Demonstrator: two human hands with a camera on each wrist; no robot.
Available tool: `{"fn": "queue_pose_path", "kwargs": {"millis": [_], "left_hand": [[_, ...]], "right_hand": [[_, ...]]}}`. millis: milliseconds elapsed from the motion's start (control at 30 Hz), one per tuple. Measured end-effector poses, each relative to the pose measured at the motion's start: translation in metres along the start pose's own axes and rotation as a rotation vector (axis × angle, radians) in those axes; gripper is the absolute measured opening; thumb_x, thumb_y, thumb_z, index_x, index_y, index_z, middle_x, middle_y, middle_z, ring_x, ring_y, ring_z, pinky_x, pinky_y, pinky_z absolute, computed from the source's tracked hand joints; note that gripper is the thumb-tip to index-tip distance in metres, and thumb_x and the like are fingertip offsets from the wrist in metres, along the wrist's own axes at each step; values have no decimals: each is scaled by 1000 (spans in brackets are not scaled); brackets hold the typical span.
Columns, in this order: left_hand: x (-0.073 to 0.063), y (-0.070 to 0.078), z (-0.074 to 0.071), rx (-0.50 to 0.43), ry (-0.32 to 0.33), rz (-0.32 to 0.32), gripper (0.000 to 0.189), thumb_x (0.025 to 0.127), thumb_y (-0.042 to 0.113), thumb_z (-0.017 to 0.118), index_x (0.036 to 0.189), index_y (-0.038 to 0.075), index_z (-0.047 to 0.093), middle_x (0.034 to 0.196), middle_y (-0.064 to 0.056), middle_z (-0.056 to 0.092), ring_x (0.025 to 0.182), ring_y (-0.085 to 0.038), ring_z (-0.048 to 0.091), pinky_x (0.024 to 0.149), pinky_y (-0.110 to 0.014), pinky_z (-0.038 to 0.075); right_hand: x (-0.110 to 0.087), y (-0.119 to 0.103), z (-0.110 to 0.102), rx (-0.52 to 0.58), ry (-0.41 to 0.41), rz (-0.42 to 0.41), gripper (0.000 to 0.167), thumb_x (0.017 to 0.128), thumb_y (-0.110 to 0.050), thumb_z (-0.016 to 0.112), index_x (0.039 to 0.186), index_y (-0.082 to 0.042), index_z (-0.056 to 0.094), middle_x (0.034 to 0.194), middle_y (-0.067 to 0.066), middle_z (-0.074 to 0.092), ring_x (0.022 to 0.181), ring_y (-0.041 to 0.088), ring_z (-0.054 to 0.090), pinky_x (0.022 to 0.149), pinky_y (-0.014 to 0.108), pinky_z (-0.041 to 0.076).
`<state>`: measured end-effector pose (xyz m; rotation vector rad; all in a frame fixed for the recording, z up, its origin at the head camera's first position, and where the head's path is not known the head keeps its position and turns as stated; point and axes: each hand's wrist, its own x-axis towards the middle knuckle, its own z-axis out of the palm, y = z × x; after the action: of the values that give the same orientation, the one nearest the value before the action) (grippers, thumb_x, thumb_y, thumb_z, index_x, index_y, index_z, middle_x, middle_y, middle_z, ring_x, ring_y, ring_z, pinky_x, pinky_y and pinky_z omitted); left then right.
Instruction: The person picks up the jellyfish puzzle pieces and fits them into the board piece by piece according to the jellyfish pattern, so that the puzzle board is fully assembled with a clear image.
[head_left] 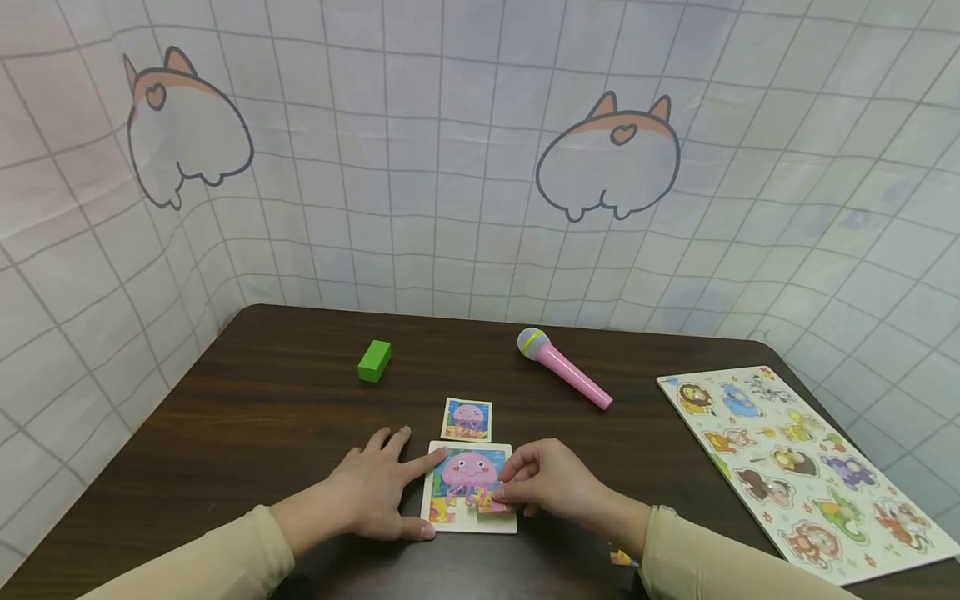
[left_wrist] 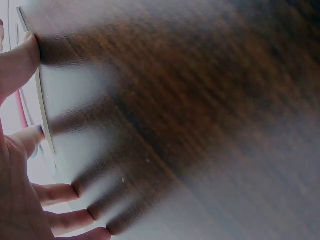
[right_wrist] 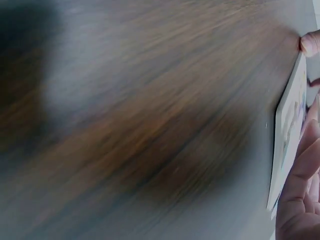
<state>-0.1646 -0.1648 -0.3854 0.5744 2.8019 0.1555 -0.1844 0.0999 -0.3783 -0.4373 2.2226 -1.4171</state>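
A small jigsaw puzzle board point(head_left: 463, 521) with a pink jellyfish picture lies at the front middle of the table in the head view. My left hand point(head_left: 371, 492) is spread on its left side, index finger at the upper left corner and thumb at the lower left. In the left wrist view, the other fingertips point(left_wrist: 70, 192) touch the tabletop. My right hand point(head_left: 551, 479) pinches a yellow and pink puzzle piece point(head_left: 489, 502) over the board's lower right part. A bare patch shows in the bottom row. Fingers hide part of the piece.
A jellyfish picture card point(head_left: 467, 419) lies just behind the board. Another puzzle piece point(head_left: 622, 557) is partly covered by the right sleeve. Farther back are a green block point(head_left: 374, 361) and a pink toy microphone point(head_left: 570, 373). An animal puzzle board point(head_left: 813, 475) lies at right.
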Motion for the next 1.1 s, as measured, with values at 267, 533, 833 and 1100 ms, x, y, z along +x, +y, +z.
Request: {"fn": "queue_pose_path", "kwargs": {"millis": [267, 533, 833, 1100], "left_hand": [[0, 1, 0, -7, 9, 5, 93, 79, 74, 71, 158, 33, 40, 159, -26, 36, 144, -50, 37, 101, -68, 45], [-1, 2, -1, -10, 7, 5, 93, 80, 74, 71, 157, 33, 40, 159, -26, 36, 144, -50, 37, 102, -68, 44], [-2, 1, -1, -15, 11, 3, 93, 79, 73, 72, 157, 33, 41, 159, -26, 37, 144, -50, 37, 102, -68, 44], [-2, 1, 0, -14, 19, 0, 92, 79, 73, 72, 157, 33, 42, 158, -25, 38, 143, -50, 39, 101, -67, 45]], "right_hand": [[11, -4, 18, -14, 1, 54, 13, 86, -7, 81, 85, 3, 73, 70, 14, 76, 59, 7, 71, 51, 19, 51], [16, -8, 26, -37, 6, 89, 11, 84, -4, 82, 80, 1, 72, 67, 12, 75, 56, 6, 69, 50, 18, 51], [18, -15, 30, -125, 23, 103, 18, 81, -5, 85, 74, -3, 69, 61, 8, 73, 53, 7, 68, 52, 22, 55], [21, -18, 28, -188, 8, 109, 21, 80, -3, 85, 71, -3, 67, 59, 7, 71, 50, 9, 67, 51, 24, 55]]}}
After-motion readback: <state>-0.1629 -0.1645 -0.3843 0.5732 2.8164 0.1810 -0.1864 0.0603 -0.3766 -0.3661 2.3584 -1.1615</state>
